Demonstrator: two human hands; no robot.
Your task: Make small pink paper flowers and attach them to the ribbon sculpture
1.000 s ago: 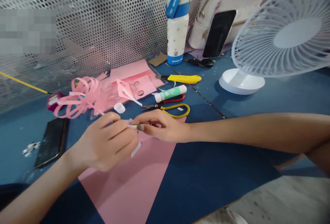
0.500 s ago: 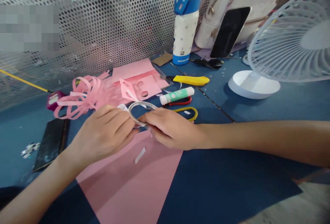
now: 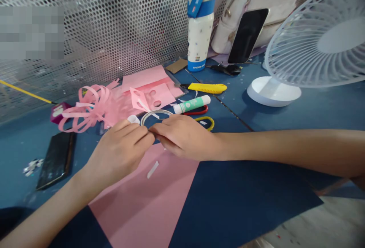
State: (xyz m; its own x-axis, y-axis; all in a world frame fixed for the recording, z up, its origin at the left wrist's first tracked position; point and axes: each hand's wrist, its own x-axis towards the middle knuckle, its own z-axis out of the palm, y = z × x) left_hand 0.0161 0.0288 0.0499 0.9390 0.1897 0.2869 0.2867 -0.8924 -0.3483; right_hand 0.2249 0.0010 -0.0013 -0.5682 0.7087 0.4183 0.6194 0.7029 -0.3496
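Observation:
A thin roll of tape (image 3: 156,112) stands between my two hands, its far rim showing above the fingers. My right hand (image 3: 186,135) is closed with thumb and fingers pinching the roll's near side. My left hand (image 3: 122,145) is closed too, its fingertips meeting the right hand's at the roll's near edge; whatever they pinch is hidden. Below both hands lies a sheet of pink paper (image 3: 148,198), with a short white strip (image 3: 153,169) on it. Just past the right hand are a green and white glue stick (image 3: 192,104) and scissors with a yellow handle (image 3: 210,121).
Pink paper strips (image 3: 88,107) sit back left beside cut pink paper (image 3: 154,96). A yellow utility knife (image 3: 209,88), a bottle (image 3: 200,31), a propped phone (image 3: 248,35), a white fan (image 3: 316,38) and its round base (image 3: 273,91) stand behind. A dark phone (image 3: 57,160) lies left.
My hands have drawn closer together, the left fingertips now against the right ones on the tape roll. The whole view has shifted slightly, moving objects a little left.

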